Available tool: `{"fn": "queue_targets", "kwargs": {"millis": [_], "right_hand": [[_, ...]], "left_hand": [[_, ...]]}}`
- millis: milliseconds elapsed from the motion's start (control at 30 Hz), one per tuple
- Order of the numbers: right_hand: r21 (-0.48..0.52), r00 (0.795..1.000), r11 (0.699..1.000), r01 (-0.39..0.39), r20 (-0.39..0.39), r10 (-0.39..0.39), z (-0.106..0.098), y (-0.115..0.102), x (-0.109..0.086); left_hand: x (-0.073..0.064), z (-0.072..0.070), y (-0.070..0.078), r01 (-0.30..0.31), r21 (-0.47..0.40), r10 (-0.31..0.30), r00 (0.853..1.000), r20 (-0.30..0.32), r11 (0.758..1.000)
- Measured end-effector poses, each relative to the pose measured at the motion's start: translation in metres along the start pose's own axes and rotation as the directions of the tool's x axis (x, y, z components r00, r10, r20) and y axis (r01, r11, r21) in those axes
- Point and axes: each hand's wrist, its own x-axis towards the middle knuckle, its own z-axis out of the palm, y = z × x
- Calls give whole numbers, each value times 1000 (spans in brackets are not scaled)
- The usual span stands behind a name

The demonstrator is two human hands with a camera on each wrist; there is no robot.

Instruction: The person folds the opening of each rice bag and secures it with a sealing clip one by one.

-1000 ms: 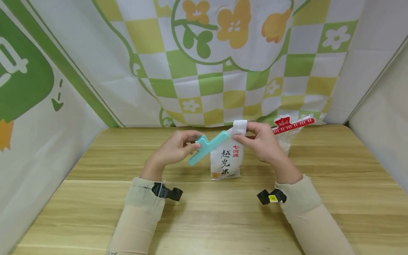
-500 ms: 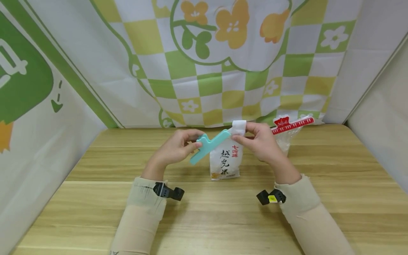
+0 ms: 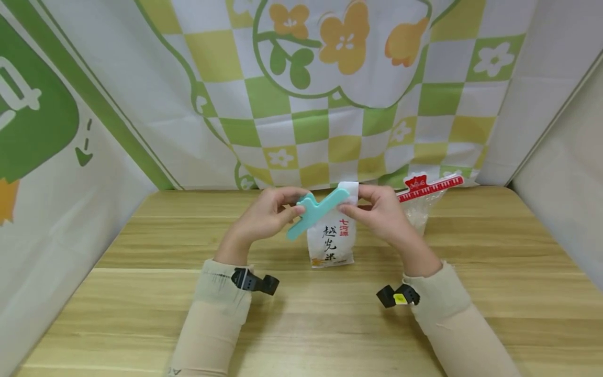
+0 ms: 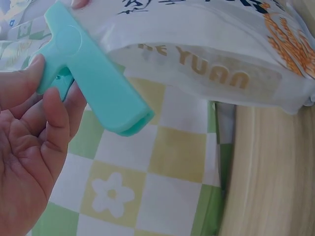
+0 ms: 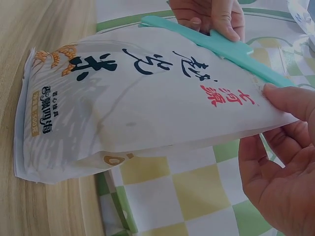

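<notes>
A white rice bag [image 3: 332, 246] with black and red characters stands on the table in the head view. My right hand [image 3: 383, 212] pinches its folded top between thumb and fingers, as the right wrist view also shows with the bag [image 5: 133, 108]. A turquoise bag clip [image 3: 320, 212] slants across the bag's upper part. My left hand [image 3: 266, 217] squeezes the clip's handles, thumb in front. In the left wrist view the clip [image 4: 101, 78] lies beside the bag's printed side [image 4: 206, 29]. Whether the clip's far end encloses the fold cannot be told.
Behind my right hand stands a clear bag [image 3: 418, 213] with pale contents, closed by a red clip [image 3: 433, 189]. A checked cloth [image 3: 311, 125] hangs along the back edge of the wooden table [image 3: 306, 324].
My left hand has moved right with the turquoise clip, which now overlaps more of the bag's top. My right hand and the bag's top have shifted slightly left and down.
</notes>
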Motion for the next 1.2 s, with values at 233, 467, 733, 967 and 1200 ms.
{"fn": "queue_targets", "kwargs": {"millis": [233, 467, 733, 967, 1200], "right_hand": [[-8, 1000, 1000, 10, -10, -10, 1, 1, -1], [18, 1000, 999, 29, 5, -29, 2, 2, -1], [19, 1000, 1000, 14, 1, -14, 1, 4, -1], [-12, 1000, 1000, 4, 25, -4, -5, 10, -1], [16, 997, 1000, -2, 73, 1, -12, 14, 0]], "left_hand": [[5, 3, 9, -30, 0, 30, 1000, 1, 1000], [10, 2, 15, -58, 10, 58, 998, 10, 998], [12, 0, 16, -83, 13, 82, 996, 42, 997], [15, 1, 11, -95, 2, 95, 993, 75, 995], [15, 5, 4, -71, -13, 72, 994, 82, 997]]}}
